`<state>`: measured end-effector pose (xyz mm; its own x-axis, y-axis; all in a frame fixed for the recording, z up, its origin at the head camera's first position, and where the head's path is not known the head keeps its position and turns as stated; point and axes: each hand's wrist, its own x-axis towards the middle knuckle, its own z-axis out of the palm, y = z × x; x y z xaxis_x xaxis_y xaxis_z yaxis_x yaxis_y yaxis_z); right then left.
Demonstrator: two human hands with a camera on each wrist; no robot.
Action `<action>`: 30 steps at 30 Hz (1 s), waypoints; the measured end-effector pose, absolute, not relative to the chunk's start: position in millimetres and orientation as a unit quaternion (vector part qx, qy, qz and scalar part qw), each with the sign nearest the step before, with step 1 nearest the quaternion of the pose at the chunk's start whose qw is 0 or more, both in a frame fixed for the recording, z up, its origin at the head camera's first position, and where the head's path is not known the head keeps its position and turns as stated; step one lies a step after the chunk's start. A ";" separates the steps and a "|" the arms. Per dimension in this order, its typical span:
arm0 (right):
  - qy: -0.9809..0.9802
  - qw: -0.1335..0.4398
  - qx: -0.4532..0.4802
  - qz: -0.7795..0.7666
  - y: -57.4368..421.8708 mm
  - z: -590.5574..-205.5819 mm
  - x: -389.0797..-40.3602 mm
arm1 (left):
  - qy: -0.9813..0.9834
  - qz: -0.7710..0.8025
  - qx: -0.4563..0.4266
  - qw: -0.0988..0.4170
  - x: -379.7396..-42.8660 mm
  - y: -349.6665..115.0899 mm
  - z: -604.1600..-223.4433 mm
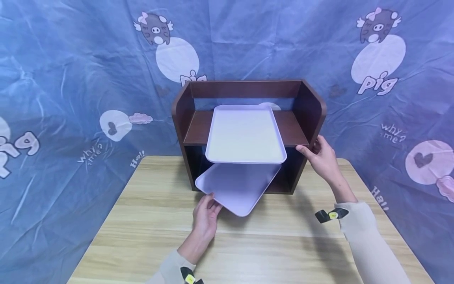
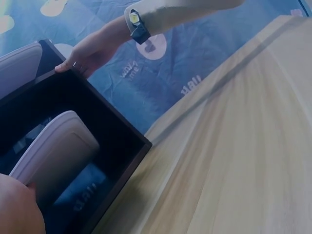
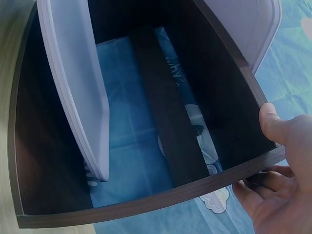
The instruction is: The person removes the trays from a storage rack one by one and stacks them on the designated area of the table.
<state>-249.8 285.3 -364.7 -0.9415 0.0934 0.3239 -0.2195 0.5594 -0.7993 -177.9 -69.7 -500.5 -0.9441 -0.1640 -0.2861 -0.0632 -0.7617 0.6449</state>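
A dark brown two-tier shelf [image 1: 246, 90] stands on the table. One pale lilac tray [image 1: 246, 134] lies on its upper board and juts out past the front. Below it, a second lilac tray [image 1: 235, 187] sits skewed and tilted, partly inside the lower compartment; its back part is hidden. My left hand [image 1: 206, 216] pinches this lower tray at its front left edge, thumb on top. With the thumb at the upper board's front edge and fingers behind the side panel, my right hand [image 3: 287, 165] grips the shelf's right side.
The light wood table [image 1: 149, 221] extends around the shelf. Behind and beside it hangs a blue cloth [image 1: 88, 79] printed with pigs and words. A dark crossbar [image 3: 165, 107] runs across the shelf's back.
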 end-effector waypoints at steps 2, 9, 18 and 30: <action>-0.869 0.164 0.034 0.465 285.7 -364.7 -249.7 | -0.345 -0.925 0.159 0.028 -178.0 -72.4 -499.8; -0.868 0.159 0.032 0.470 286.6 -363.6 -250.7 | -0.356 -0.922 0.147 0.021 -181.8 -82.5 -500.2; -0.865 0.159 0.028 0.475 286.1 -361.8 -250.0 | -0.373 -0.919 0.130 0.009 -186.9 -96.6 -503.0; -0.868 0.161 0.028 0.469 286.8 -364.2 -250.7 | -0.414 -0.905 0.101 -0.003 -194.0 -114.5 -506.8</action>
